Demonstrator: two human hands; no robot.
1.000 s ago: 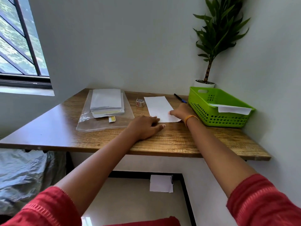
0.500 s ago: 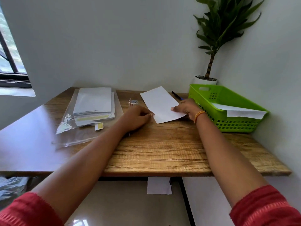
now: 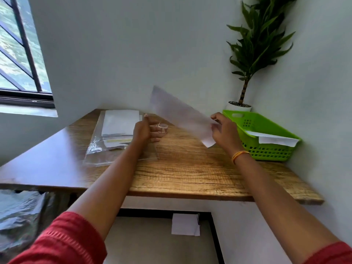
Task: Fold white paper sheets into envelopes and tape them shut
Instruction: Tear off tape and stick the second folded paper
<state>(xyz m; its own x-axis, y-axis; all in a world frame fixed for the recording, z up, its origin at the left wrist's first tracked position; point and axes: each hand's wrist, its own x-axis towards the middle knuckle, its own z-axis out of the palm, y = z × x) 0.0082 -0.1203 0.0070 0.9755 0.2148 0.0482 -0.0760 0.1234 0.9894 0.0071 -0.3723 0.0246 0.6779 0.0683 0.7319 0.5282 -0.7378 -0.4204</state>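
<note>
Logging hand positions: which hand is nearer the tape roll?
Left. The left hand lies right beside the tape roll; the right hand is off to its right, holding the paper sheet.

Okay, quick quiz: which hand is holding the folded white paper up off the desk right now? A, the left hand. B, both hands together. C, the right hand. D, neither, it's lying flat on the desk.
C: the right hand pinches the folded white paper at its near end and holds it tilted in the air, while the left hand is apart from it, open near the tape roll.
</note>
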